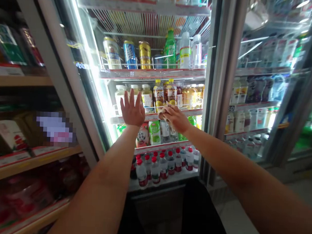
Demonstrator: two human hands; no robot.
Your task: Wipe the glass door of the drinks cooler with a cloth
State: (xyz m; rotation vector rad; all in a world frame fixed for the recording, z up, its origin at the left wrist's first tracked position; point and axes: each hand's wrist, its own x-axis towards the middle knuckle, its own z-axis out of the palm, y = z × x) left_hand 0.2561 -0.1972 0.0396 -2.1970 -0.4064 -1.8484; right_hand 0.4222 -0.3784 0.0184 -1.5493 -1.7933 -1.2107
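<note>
I stand before an open drinks fridge. My left hand (132, 109) is raised with fingers spread, open, in front of the pale bottles (147, 97) on the third shelf. My right hand (173, 117) is closed on a crumpled light cloth (165, 111), pressed against the front edge of that shelf (195, 112). Yellow and amber drink bottles (159, 94) stand just behind the cloth. Cans (130, 54) and a green bottle (170, 47) sit on the shelf above. Red-capped water bottles (155, 169) fill the bottom shelf.
The fridge door (70, 76) is swung open to the left. A second closed glass fridge (259, 100) stands to the right. Wooden shelves (29, 162) with packaged goods run along the left. Pale floor (239, 222) shows at lower right.
</note>
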